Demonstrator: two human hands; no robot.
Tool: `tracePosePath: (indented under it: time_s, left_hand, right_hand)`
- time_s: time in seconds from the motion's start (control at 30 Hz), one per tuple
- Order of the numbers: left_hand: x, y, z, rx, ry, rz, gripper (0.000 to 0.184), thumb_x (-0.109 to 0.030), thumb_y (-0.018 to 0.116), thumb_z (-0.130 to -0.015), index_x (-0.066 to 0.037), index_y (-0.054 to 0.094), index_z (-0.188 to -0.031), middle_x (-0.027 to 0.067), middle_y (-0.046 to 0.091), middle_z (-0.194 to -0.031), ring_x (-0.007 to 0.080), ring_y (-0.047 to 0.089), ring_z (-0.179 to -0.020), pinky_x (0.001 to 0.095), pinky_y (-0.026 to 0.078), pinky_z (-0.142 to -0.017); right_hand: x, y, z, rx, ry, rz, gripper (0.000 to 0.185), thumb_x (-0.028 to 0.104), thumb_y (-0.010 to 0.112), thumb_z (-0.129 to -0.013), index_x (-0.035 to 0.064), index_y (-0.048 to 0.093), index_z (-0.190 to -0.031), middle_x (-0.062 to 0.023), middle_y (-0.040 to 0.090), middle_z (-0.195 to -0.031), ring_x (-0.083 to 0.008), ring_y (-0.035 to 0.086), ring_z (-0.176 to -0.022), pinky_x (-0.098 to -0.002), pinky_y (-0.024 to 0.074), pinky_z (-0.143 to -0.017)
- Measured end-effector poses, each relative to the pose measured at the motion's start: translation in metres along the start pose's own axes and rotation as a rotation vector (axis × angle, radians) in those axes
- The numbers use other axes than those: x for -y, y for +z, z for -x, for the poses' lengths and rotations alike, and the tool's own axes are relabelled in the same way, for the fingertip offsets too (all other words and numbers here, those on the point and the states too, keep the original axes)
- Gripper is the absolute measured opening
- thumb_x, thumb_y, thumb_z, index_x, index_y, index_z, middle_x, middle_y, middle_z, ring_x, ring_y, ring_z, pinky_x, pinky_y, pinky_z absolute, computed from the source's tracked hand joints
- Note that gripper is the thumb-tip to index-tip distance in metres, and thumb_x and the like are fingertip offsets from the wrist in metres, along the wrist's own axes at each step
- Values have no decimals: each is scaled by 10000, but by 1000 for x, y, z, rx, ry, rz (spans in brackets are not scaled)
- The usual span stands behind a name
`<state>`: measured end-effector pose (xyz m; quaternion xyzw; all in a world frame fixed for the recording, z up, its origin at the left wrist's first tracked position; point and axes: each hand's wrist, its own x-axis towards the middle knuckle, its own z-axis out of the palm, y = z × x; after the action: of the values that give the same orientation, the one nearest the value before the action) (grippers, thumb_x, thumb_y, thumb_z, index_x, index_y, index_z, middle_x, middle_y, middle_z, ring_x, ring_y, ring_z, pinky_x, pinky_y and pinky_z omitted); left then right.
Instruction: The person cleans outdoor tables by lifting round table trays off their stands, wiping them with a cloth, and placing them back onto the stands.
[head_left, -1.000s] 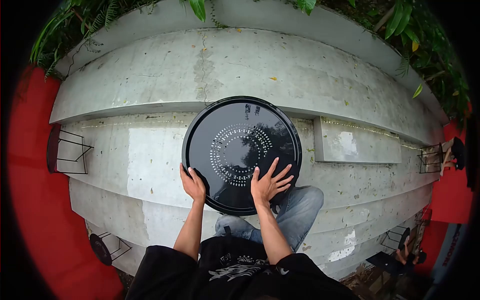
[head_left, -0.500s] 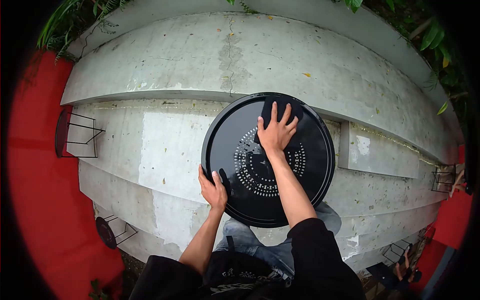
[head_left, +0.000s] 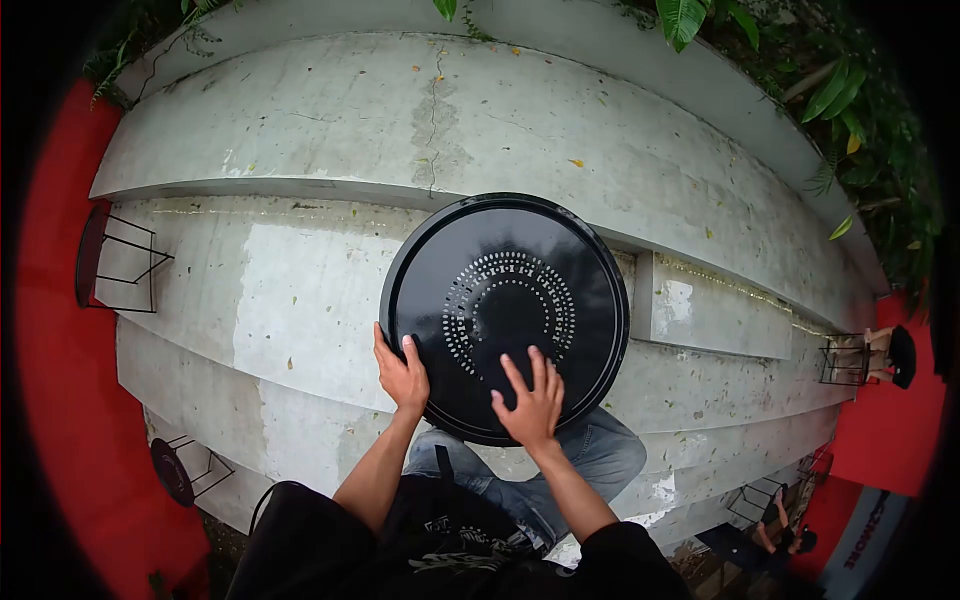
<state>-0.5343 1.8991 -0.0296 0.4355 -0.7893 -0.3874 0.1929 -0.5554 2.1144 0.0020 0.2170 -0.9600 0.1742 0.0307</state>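
A round black tabletop (head_left: 430,270) with a raised rim and a ring of pale dots and dashes is in front of me, above my knees. My left hand (head_left: 404,380) grips its lower left rim, thumb on the upper face and fingers along the outer edge. Over the lower middle lies my right hand (head_left: 535,400), its fingers spread and pointing away from me. A dark area under those fingers covers part of the pattern. It looks like the black cloth (head_left: 500,350), but its outline blends into the glossy black surface.
Broad grey concrete steps (head_left: 300,120) surround me, with a raised block (head_left: 715,305) at right. Black round tables with thin legs stand at left, one upper (head_left: 92,258) and one lower (head_left: 172,472). People (head_left: 880,350) are at far right, by red flooring. Plants (head_left: 840,90) hang above.
My right hand has slid from the tabletop's far edge towards me, and the black cloth has left the far edge. The left hand keeps its hold on the rim. The view has shifted slightly.
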Motion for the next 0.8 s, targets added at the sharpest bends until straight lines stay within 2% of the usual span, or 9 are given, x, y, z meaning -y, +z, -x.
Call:
tracePosePath:
  time_s: [0.13, 0.2, 0.27, 0.37, 0.53, 0.63, 0.67, 0.77, 0.8]
  left_hand:
    - [-4, -1, -3, 5, -34, -33, 655, -389, 528, -996, -38, 333, -1514, 216, 438, -1494, 442, 494, -1299, 490, 416, -1057]
    - [-4, 0, -5, 5, -40, -31, 668, -397, 535, -991, -38, 330, -1516, 214, 433, -1499, 442, 492, -1302, 489, 415, -1058]
    - [-4, -1, -4, 7, -44, -17, 679, -406, 540, -984, -35, 335, -1514, 218, 435, -1498, 442, 490, -1306, 489, 411, -1061]
    - [-6, -3, -4, 0, -47, -23, 668, -394, 539, -985, -28, 343, -1509, 229, 439, -1494, 444, 485, -1312, 488, 407, -1065]
    - [-4, -8, -5, 7, -59, -2, 656, -375, 544, -987, -19, 350, -1503, 242, 440, -1492, 453, 492, -1303, 481, 405, -1068]
    - [-12, -1, -6, 5, -82, -14, 653, -371, 551, -980, -28, 351, -1498, 218, 452, -1486, 453, 524, -1263, 485, 427, -1040]
    - [-17, -3, -7, 7, -98, -40, 653, -371, 552, -978, -32, 349, -1498, 212, 454, -1484, 452, 531, -1253, 488, 432, -1032]
    - [-16, 0, -5, 3, -113, -102, 655, -313, 582, -953, -52, 336, -1502, 194, 466, -1466, 448, 563, -1199, 500, 452, -997]
    - [-14, 1, -5, 2, -110, -117, 660, -297, 589, -946, -55, 333, -1504, 194, 467, -1463, 449, 566, -1194, 501, 453, -993]
  right_hand:
    - [-53, 1, -69, -170, 350, 156, 663, 348, 729, -813, 290, 514, -1437, -199, 285, -1549, -434, 392, -1263, -515, 370, -1037]
    - [-60, 19, -119, -261, 389, 183, 624, 368, 713, -839, 288, 516, -1426, -228, 304, -1501, -426, 410, -1192, -512, 394, -996]
    - [-37, 29, -163, -272, 417, 145, 547, 391, 689, -861, 272, 566, -1379, -204, 333, -1479, -405, 443, -1114, -500, 417, -963]
    - [23, 49, -172, -243, 207, 16, 491, 366, 685, -855, 284, 613, -1334, -178, 380, -1454, -379, 476, -1068, -470, 436, -958]
    - [89, 48, -51, 56, -117, -183, 617, 241, 774, -776, 380, 607, -1354, -101, 401, -1491, -364, 454, -1147, -455, 430, -992]
    - [43, 15, 5, 145, -46, -151, 644, 234, 786, -743, 434, 617, -1331, -21, 402, -1521, -346, 446, -1180, -472, 400, -994]
    - [20, 5, 7, 84, 15, -102, 626, 228, 778, -749, 433, 627, -1321, -28, 415, -1508, -344, 444, -1180, -471, 394, -983]
    - [-49, -8, -33, -159, 249, 63, 556, 212, 725, -818, 301, 616, -1355, -138, 393, -1499, -380, 433, -1218, -491, 385, -1010]
    - [-68, -3, -55, -246, 309, 108, 524, 218, 711, -841, 291, 619, -1352, -131, 391, -1503, -392, 424, -1237, -488, 385, -1022]
